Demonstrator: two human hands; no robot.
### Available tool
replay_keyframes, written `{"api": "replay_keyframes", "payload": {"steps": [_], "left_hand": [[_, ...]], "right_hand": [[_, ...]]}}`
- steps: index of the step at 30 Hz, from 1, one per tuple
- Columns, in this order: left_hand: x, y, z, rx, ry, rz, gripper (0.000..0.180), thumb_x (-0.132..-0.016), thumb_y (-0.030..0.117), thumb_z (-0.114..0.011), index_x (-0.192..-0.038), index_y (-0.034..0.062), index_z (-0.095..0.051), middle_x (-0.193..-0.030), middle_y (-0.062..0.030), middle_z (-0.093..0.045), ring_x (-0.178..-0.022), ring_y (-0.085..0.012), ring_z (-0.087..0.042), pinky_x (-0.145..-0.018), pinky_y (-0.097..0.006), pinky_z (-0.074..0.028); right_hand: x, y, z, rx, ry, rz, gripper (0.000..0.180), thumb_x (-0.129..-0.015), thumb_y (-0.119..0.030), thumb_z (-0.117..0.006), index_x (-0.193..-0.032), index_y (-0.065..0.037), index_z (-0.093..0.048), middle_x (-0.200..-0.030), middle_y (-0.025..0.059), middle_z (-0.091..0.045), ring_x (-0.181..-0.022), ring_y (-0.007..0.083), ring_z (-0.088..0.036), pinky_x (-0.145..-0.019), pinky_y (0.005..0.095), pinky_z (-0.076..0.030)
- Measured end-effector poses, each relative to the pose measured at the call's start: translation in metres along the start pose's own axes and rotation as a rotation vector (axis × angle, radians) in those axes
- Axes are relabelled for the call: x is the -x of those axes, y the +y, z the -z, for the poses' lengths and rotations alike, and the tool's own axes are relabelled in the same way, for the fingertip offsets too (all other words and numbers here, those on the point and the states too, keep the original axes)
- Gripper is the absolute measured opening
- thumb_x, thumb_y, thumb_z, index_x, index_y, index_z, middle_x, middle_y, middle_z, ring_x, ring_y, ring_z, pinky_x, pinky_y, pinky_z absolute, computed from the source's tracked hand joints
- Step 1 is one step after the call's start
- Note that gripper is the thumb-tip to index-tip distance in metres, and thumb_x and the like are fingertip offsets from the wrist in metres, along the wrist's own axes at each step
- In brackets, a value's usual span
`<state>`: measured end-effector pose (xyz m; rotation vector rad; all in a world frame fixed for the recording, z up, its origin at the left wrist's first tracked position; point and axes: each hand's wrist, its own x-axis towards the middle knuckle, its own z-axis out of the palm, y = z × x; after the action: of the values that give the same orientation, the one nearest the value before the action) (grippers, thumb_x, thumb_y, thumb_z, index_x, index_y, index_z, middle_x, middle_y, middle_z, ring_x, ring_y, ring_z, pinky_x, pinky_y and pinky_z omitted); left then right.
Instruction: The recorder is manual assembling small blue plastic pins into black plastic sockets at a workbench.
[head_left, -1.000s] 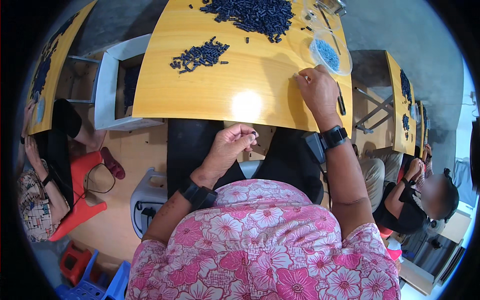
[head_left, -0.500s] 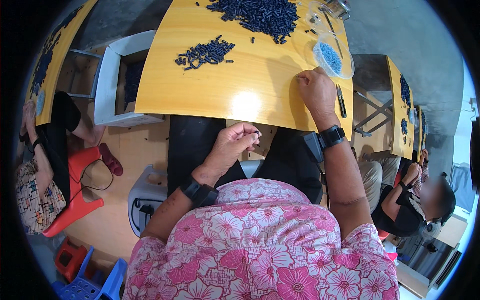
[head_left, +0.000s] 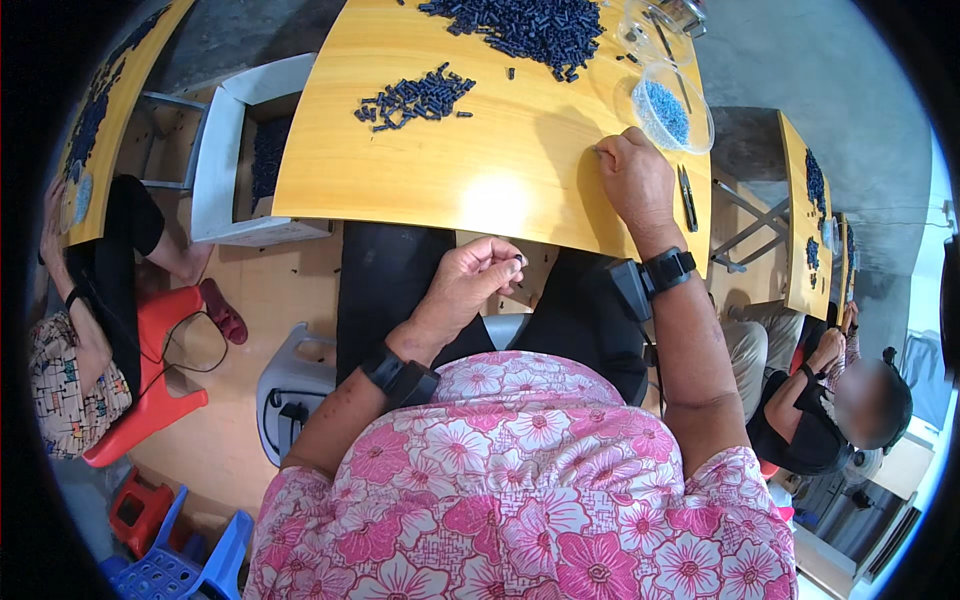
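My left hand [head_left: 465,285] hangs above my lap, just off the table's near edge. Its thumb and finger pinch a small black cylindrical piece [head_left: 519,259], mostly covered by the fingertips. Resting on the yellow table [head_left: 420,180] near its right side, my right hand [head_left: 638,180] has its fingers pressed together; a tiny thing shows at the tips, too small to name. A clear round tub of small light-blue pieces [head_left: 665,112] stands just beyond that hand. Black thread snips [head_left: 687,198] lie to its right.
A big heap of black pieces [head_left: 530,35] covers the far part of the table, with a smaller heap [head_left: 420,97] nearer left. Another clear tub [head_left: 645,35] sits at the far right. Left of the table is a white box [head_left: 225,150]. People work at tables on both sides.
The view has shifted slightly. My left hand has risen a little, and its fingers have closed further over the black piece. My right hand keeps nearly the same place and pinch.
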<state>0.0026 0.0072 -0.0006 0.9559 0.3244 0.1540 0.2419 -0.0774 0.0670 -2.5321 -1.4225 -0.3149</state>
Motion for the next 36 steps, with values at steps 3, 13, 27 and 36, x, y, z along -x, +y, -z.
{"api": "replay_keyframes", "payload": {"steps": [3, 13, 27, 36], "left_hand": [[-0.002, 0.000, -0.001, 0.004, 0.005, -0.010, 0.014, -0.092, 0.015, -0.057, -0.099, 0.0036, -0.060, -0.091, 0.0000, -0.060, -0.083, -0.0072, -0.056, -0.075, -0.024, -0.047], [0.000, -0.004, -0.001, -0.027, 0.027, -0.008, 0.013, -0.091, 0.014, -0.057, -0.098, 0.0035, -0.062, -0.089, 0.0002, -0.060, -0.083, -0.0072, -0.056, -0.074, -0.024, -0.047], [-0.003, 0.001, -0.003, -0.031, 0.060, -0.015, 0.013, -0.091, 0.012, -0.058, -0.097, 0.0007, -0.062, -0.086, -0.0015, -0.061, -0.078, -0.0073, -0.057, -0.071, -0.022, -0.048], [-0.002, -0.004, -0.001, -0.022, -0.002, -0.050, 0.015, -0.089, 0.010, -0.062, -0.099, -0.0005, -0.062, -0.085, -0.0017, -0.063, -0.074, -0.0059, -0.057, -0.067, -0.020, -0.048]], "right_hand": [[0.000, 0.002, -0.002, 0.014, 0.008, 0.059, 0.012, -0.080, -0.019, -0.058, -0.073, -0.009, -0.059, -0.077, 0.0091, -0.055, -0.072, 0.0293, -0.060, -0.061, 0.0399, -0.049], [0.003, -0.008, -0.001, 0.007, -0.051, 0.140, 0.006, -0.080, -0.010, -0.057, -0.084, -0.008, -0.061, -0.083, 0.0095, -0.059, -0.075, 0.0310, -0.060, -0.065, 0.0405, -0.050], [0.050, -0.058, 0.025, -0.438, -0.083, 0.255, 0.011, -0.078, 0.002, -0.059, -0.086, -0.004, -0.057, -0.081, 0.0121, -0.057, -0.074, 0.0306, -0.059, -0.063, 0.0362, -0.048], [0.071, -0.070, 0.020, -0.394, -0.190, 0.340, 0.019, -0.072, -0.008, -0.062, -0.090, -0.009, -0.056, -0.085, 0.0100, -0.053, -0.075, 0.0307, -0.058, -0.061, 0.0393, -0.051]]}}
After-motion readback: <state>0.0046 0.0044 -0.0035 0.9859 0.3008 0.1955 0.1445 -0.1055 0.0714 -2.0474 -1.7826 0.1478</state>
